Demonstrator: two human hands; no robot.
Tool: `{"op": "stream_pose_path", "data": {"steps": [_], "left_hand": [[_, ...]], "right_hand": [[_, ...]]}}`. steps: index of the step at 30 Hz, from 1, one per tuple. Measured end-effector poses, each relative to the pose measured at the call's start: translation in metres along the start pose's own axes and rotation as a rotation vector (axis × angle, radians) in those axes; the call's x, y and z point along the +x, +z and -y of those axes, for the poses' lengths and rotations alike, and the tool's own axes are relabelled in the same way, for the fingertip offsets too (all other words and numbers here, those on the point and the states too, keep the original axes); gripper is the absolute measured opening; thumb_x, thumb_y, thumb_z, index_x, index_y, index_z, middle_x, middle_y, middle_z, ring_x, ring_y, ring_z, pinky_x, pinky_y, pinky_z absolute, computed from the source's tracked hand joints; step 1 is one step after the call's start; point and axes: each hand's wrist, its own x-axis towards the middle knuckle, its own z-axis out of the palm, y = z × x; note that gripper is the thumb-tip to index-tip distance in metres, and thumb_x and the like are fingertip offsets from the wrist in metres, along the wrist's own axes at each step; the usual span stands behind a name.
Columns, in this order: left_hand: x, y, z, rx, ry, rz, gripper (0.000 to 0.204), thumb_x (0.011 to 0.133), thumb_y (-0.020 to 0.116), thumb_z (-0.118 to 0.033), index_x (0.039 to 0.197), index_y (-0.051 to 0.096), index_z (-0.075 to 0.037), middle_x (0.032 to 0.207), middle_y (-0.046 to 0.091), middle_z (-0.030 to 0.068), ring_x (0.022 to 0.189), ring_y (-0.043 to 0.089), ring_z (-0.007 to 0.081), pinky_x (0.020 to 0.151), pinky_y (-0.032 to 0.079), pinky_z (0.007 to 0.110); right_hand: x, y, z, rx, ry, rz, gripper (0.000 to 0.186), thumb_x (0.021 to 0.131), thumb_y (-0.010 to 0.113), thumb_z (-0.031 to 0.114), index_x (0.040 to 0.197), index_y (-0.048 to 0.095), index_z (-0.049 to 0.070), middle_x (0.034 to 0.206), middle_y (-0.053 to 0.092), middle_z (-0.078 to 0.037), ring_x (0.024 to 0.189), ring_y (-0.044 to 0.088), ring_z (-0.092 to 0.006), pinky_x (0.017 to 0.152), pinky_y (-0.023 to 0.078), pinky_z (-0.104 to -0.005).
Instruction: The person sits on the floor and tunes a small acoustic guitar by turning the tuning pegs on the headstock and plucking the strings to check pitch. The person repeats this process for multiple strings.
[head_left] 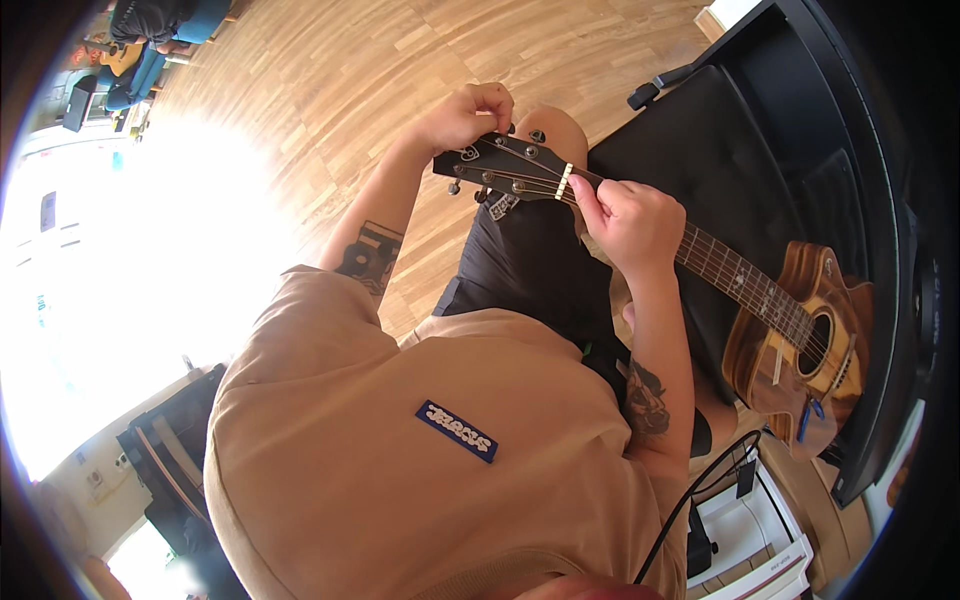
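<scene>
An acoustic guitar (790, 330) lies slanting across a black cushioned seat, its wood-toned body at the right and its dark headstock (510, 165) toward the upper middle. My left hand (467, 118) is at the far edge of the headstock, thumb and fingers pinched on a tuning peg that they mostly hide. My right hand (632, 220) is closed round the guitar neck (735, 270) just below the white nut (564, 182), its thumb pressed over the strings there. Several metal pegs (537, 136) stick out from both sides of the headstock. A small blue-handled tool (812, 415) rests at the guitar body.
The black seat (690, 150) has a raised dark frame along the right. Beside me at the lower right are a black cable (690, 490) and an open white drawer-like box (765, 520). Wooden floor (350, 60) stretches beyond; another person (145, 20) sits far off at the upper left.
</scene>
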Motion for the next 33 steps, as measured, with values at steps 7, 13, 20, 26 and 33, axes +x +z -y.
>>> {"op": "stream_pose_path", "data": {"steps": [7, 13, 20, 26, 33], "left_hand": [[-0.003, 0.009, -0.016, -0.025, -0.214, -0.139, 0.023, 0.085, 0.058, -0.013, 0.097, 0.074, -0.002, 0.086, 0.072, 0.0059, 0.086, 0.067, 0.0177, 0.080, 0.051, 0.033], [-0.003, 0.003, -0.010, 0.059, -0.076, -0.042, 0.024, 0.086, 0.060, -0.014, 0.096, 0.079, -0.003, 0.097, 0.077, 0.0091, 0.088, 0.068, 0.0172, 0.081, 0.053, 0.034], [-0.005, 0.007, -0.041, -0.037, -0.291, -0.059, 0.020, 0.084, 0.061, -0.006, 0.094, 0.079, -0.004, 0.093, 0.072, 0.0068, 0.089, 0.067, 0.0197, 0.085, 0.052, 0.034], [-0.004, 0.004, -0.017, 0.017, -0.006, -0.037, 0.020, 0.085, 0.061, -0.008, 0.093, 0.079, -0.005, 0.096, 0.069, 0.0068, 0.098, 0.065, 0.0201, 0.092, 0.050, 0.034], [-0.005, 0.006, -0.022, -0.149, -0.208, -0.034, 0.023, 0.085, 0.063, -0.010, 0.102, 0.079, -0.004, 0.093, 0.074, 0.0057, 0.086, 0.068, 0.0161, 0.079, 0.053, 0.033]], "right_hand": [[0.001, 0.000, 0.000, -0.007, -0.009, -0.007, 0.056, 0.090, 0.084, 0.032, 0.052, 0.046, 0.015, 0.048, 0.047, -0.002, 0.039, 0.045, -0.0217, 0.039, 0.029, -0.0368], [-0.004, -0.001, 0.001, -0.022, 0.020, 0.037, 0.054, 0.090, 0.081, 0.038, 0.053, 0.048, 0.016, 0.050, 0.049, -0.004, 0.043, 0.049, -0.0269, 0.040, 0.035, -0.0399], [0.000, 0.000, 0.001, -0.021, 0.006, 0.017, 0.053, 0.090, 0.081, 0.037, 0.053, 0.048, 0.016, 0.050, 0.050, -0.004, 0.042, 0.050, -0.0273, 0.040, 0.036, -0.0398], [0.003, -0.001, 0.003, -0.003, -0.039, -0.030, 0.057, 0.089, 0.084, 0.031, 0.051, 0.045, 0.014, 0.047, 0.044, -0.003, 0.040, 0.045, -0.0234, 0.040, 0.031, -0.0379], [-0.002, 0.000, 0.002, 0.020, -0.061, -0.073, 0.061, 0.087, 0.087, 0.035, 0.051, 0.043, 0.014, 0.046, 0.042, -0.001, 0.038, 0.042, -0.0203, 0.038, 0.029, -0.0346]]}}
